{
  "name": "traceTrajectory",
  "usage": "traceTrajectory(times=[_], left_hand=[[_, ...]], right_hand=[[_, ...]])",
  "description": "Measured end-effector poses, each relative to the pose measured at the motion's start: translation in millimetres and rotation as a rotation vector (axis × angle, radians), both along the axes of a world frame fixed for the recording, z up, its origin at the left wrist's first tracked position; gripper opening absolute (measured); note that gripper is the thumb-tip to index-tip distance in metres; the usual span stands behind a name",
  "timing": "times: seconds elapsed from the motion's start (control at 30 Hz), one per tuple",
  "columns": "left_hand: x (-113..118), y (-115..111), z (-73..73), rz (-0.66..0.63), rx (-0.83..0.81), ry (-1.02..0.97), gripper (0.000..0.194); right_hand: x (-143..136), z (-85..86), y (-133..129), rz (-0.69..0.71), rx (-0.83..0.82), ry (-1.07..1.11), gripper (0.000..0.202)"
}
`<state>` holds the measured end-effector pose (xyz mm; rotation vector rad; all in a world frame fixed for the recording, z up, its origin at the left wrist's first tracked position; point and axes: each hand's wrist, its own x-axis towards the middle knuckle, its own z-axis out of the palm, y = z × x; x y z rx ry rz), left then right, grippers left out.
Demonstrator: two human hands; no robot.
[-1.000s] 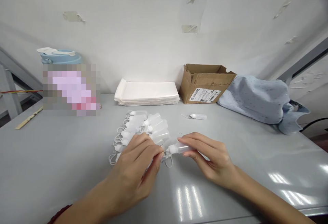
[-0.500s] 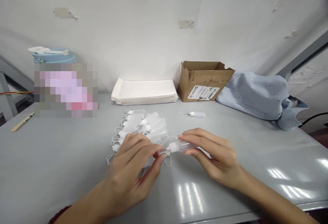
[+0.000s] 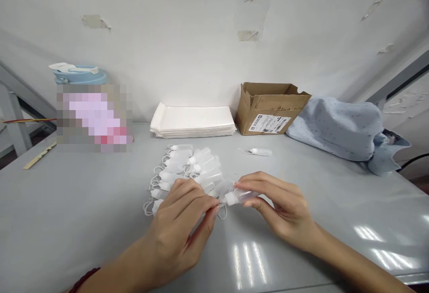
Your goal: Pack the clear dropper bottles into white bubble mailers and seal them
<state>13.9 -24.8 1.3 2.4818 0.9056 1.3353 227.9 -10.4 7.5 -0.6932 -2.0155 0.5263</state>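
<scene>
A small translucent dropper bottle (image 3: 238,196) lies sideways between the fingers of my right hand (image 3: 283,205), its white cap turned toward the left. My left hand (image 3: 187,221) pinches at the cap's tip; a thin white cord loop hangs there, and the fingertips hide what exactly they grip. Beyond and partly beneath my left hand lies a group of similar small bottles (image 3: 208,165), several of them with cord loops pointing left. One separate bottle (image 3: 262,152) with a cord rests farther back, toward the box.
A stack of white envelopes (image 3: 197,117) lies against the wall. Right of it stands an opened cardboard box (image 3: 268,109), then a bluish cloth (image 3: 335,127). At left are a blurred-out pink item (image 3: 94,114), a blue lidded container (image 3: 80,76) and a thin strip (image 3: 40,155).
The whole view has shifted slightly. My left fingers have closed into a tighter pinch at the bottle's tip; my right hand keeps holding the bottle.
</scene>
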Motion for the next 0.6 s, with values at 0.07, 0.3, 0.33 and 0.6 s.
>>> traceTrajectory(times=[0.07, 0.3, 0.33, 0.6], left_hand=[[0, -1, -1.3, -0.012, -0.007, 0.008, 0.021], [-1, -2, -3.5, -0.017, -0.023, 0.037, 0.021], [-1, -2, -3.9, -0.018, -0.028, 0.046, 0.020], [-10, 13, 3.6, 0.112, -0.067, 0.115, 0.013]], right_hand=[[-1, -2.7, -1, 0.007, -0.017, 0.007, 0.029], [-4, -8.1, -2, 0.017, 0.011, -0.005, 0.031], [-4, -8.6, -2, 0.013, 0.018, -0.014, 0.031], [2, -16.1, 13, -0.120, 0.077, -0.216, 0.036]])
